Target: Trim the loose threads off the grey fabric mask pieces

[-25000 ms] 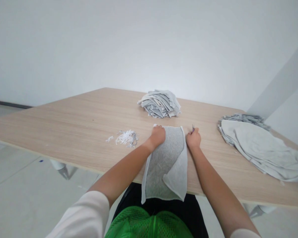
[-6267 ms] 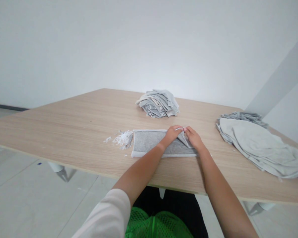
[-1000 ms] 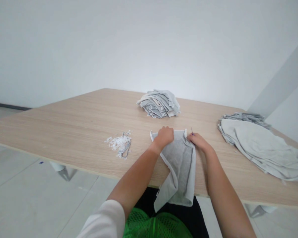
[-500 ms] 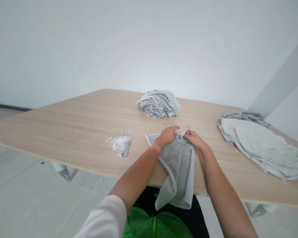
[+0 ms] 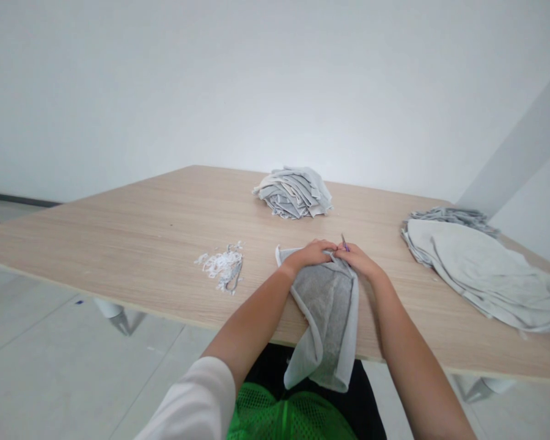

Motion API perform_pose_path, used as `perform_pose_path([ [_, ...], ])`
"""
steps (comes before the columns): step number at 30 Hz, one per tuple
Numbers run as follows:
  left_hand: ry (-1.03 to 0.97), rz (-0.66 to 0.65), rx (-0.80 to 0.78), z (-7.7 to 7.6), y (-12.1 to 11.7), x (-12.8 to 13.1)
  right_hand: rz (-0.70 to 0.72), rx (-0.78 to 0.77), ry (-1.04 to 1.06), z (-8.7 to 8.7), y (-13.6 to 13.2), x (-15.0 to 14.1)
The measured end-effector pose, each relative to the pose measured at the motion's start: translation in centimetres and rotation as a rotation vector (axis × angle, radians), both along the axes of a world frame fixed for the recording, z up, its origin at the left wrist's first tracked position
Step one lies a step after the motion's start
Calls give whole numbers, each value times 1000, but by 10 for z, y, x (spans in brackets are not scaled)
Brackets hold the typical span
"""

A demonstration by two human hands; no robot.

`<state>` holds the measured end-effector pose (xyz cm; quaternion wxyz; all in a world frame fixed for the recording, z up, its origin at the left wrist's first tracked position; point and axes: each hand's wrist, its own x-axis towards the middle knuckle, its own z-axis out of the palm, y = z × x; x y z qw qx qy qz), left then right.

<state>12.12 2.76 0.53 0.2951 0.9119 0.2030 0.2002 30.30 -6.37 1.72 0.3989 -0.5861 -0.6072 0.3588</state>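
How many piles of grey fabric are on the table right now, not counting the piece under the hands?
2. A stack of cut grey pieces sits at the far side of the table, and a larger heap of grey cloth lies at the right.

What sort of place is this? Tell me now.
Probably a garment or textile workroom: a grey cloth piece worked on at a wooden table, a stack of cut grey fabric, and white fabric trimmings.
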Motion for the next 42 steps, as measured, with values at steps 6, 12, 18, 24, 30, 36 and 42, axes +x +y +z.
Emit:
perform_pose_path([
  [6, -170, 38, -198, -1, 5, 0, -238, 115, -71, -4, 8, 13],
  [12, -201, 211, -232, -4, 8, -4, -323, 171, -145, -3, 10, 19],
  [18, -116, 196, -139, -4, 10, -8, -342, 186, -182, -3, 9, 19],
  [24, -247, 230, -203, 6, 7, -13, -444, 132, -251, -10, 10, 28],
  [30, -306, 273, -200, 6, 8, -11, -471, 97, -348, -9, 7, 24],
  [36, -341, 272, -165, 1, 7, -5, -487, 185, -315, 0, 5, 3],
  [42, -259, 323, -73, -4, 6, -4, -352, 340, -209, 4, 5, -15],
])
